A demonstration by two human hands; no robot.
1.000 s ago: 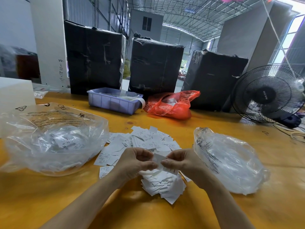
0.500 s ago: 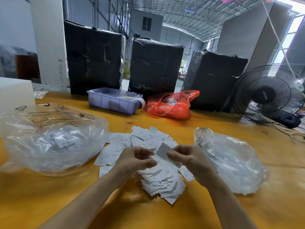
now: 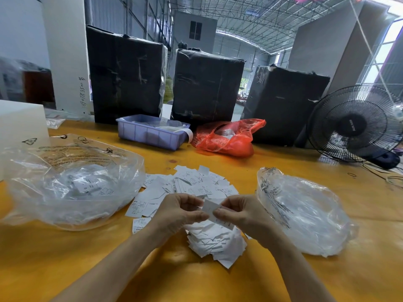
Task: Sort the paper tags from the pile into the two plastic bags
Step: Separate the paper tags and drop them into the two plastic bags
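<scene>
Matt paper, glossy plastic, smooth yellow wood

White matt paper tags (image 3: 197, 186) lie on the smooth, faintly shiny yellow wooden table (image 3: 87, 269); two clear crinkled plastic bags (image 3: 72, 188) gleam.

Warehouse hall, steel truss roof (image 3: 250, 20), bright windows (image 3: 390, 46), white pillar (image 3: 65, 51)

Two clear bags (image 3: 72, 184), three black boxes (image 3: 124, 73), one fan (image 3: 355, 125).

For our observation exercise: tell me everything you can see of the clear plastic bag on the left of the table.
The clear, crinkled plastic bag on the left lies slumped on the yellow wooden table, left of the pile of white paper tags. Black printed text and symbols mark its upper side. White tags show through the film. Neither hand touches it.
</scene>
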